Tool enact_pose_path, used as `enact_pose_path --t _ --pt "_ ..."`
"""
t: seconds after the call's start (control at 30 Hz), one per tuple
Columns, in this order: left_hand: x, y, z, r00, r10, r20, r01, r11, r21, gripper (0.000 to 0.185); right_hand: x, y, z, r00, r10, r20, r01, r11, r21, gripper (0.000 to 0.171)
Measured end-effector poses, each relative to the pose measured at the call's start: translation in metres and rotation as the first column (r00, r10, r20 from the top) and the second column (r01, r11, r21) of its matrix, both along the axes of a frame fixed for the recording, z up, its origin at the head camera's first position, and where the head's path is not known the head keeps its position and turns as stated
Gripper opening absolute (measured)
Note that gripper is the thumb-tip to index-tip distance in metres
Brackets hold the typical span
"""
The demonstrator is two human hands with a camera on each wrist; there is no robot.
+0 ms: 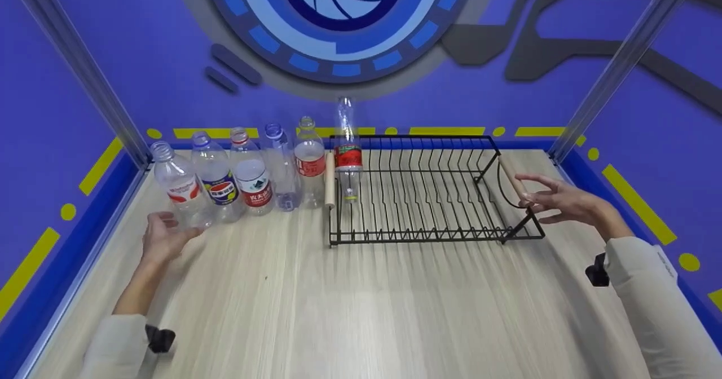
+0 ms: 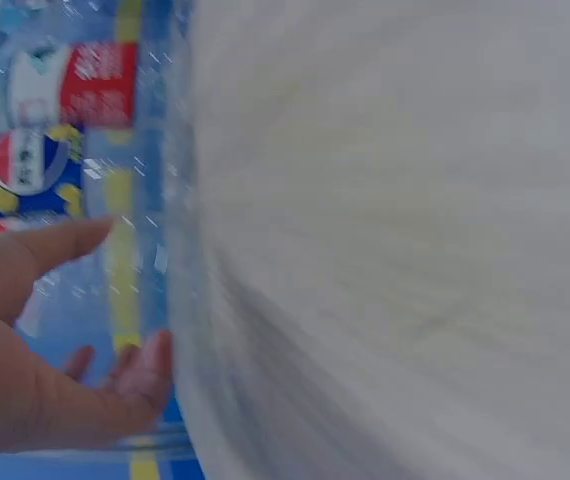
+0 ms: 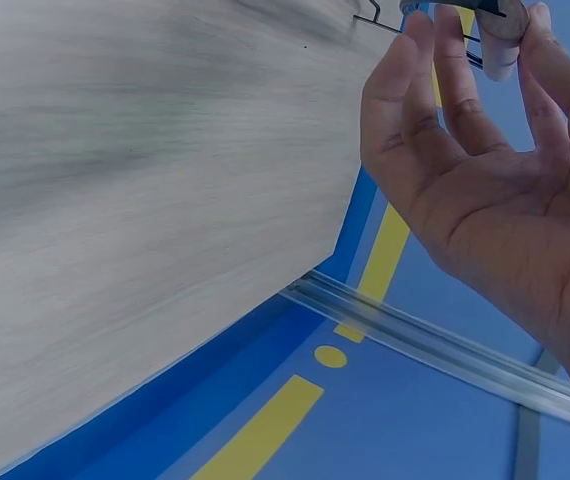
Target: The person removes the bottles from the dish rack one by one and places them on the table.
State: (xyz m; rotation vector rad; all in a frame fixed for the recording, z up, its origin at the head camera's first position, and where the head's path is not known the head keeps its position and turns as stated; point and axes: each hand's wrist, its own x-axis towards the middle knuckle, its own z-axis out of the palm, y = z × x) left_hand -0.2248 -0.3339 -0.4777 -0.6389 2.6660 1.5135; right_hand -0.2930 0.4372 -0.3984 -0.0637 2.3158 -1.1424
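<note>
My left hand (image 1: 162,238) is beside the base of the leftmost clear plastic bottle (image 1: 183,193), thumb and fingers spread apart with nothing gripped. In the left wrist view, the hand (image 2: 45,350) has a gap between thumb and fingers. My right hand (image 1: 569,203) holds the right wooden handle (image 1: 514,180) of a black wire dish rack (image 1: 437,242) near its front end. Thumb and fingertips meet the handle (image 3: 503,55) from either side in the right wrist view. A bottle with a red and green label (image 1: 348,156) leans in the rack's left end.
Several uncapped bottles stand in a row left of the rack, including a blue-labelled bottle (image 1: 221,190), a red-and-white-labelled bottle (image 1: 255,184), a bluish bottle (image 1: 284,170) and a red-labelled bottle (image 1: 309,162). Blue-purple panels (image 1: 423,105) and metal posts (image 1: 615,69) enclose the wooden table (image 1: 361,311).
</note>
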Motion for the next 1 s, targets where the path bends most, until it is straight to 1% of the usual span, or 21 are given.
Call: enact_pose_path --t 0.03,0.13,0.23,0.3,0.37,0.43,0.5,0.6,0.7,0.73,0.87,0.9,1.0 --pt "0.004 0.002 0.004 1.0 -0.008 0.026 0.008 1.0 0.007 0.084 0.0 0.0 0.0 1.0 0.003 0.0 -0.003 1.0 0.001 0.072" --pt "0.014 0.007 0.013 0.994 -0.073 0.079 0.07 0.997 0.031 0.078 -0.001 -0.001 -0.001 1.0 0.006 -0.002 -0.006 1.0 -0.004 0.072" --pt "0.02 0.013 0.02 0.985 -0.153 0.077 0.148 0.987 0.069 0.071 -0.002 -0.002 -0.001 1.0 0.01 0.001 -0.01 1.0 -0.012 0.072" --pt "0.023 0.021 0.024 0.975 -0.215 0.063 0.207 0.972 0.115 0.065 -0.002 -0.001 -0.001 1.0 0.011 0.001 -0.011 1.0 -0.013 0.073" --pt "0.026 0.032 0.027 0.957 -0.289 0.037 0.28 0.947 0.156 0.059 -0.001 -0.001 -0.001 1.0 0.011 -0.003 -0.011 1.0 -0.005 0.073" --pt "0.029 0.046 0.03 0.932 -0.362 0.009 0.354 0.917 0.183 0.055 -0.001 0.0 -0.001 1.0 0.011 -0.007 -0.011 1.0 0.004 0.073" --pt "0.03 0.06 0.033 0.904 -0.427 -0.02 0.423 0.887 0.187 0.052 0.0 0.0 -0.001 1.0 0.014 -0.011 -0.014 1.0 0.007 0.073" --pt "0.028 0.08 0.034 0.856 -0.515 -0.05 0.515 0.839 0.176 0.051 0.001 0.001 -0.002 1.0 0.015 -0.009 -0.015 1.0 0.0 0.072" --pt "0.022 0.099 0.034 0.817 -0.572 -0.074 0.575 0.798 0.179 0.052 0.002 0.001 -0.003 1.0 0.011 -0.006 -0.011 1.0 -0.008 0.072" --pt "0.019 0.105 0.033 0.807 -0.585 -0.085 0.589 0.787 0.184 0.052 0.003 0.001 -0.003 1.0 0.01 -0.006 -0.01 1.0 -0.007 0.072" --pt "0.008 0.13 0.028 0.777 -0.615 -0.132 0.629 0.75 0.207 0.052 0.004 0.0 -0.001 1.0 0.009 0.0 -0.009 1.0 -0.002 0.073" --pt "0.006 0.136 0.027 0.772 -0.619 -0.145 0.635 0.743 0.212 0.053 0.004 0.0 0.0 1.0 0.01 0.002 -0.01 1.0 -0.002 0.073" --pt "0.0 0.153 0.025 0.765 -0.62 -0.177 0.645 0.732 0.222 0.056 0.003 -0.003 0.001 1.0 0.012 0.007 -0.012 1.0 -0.004 0.074"
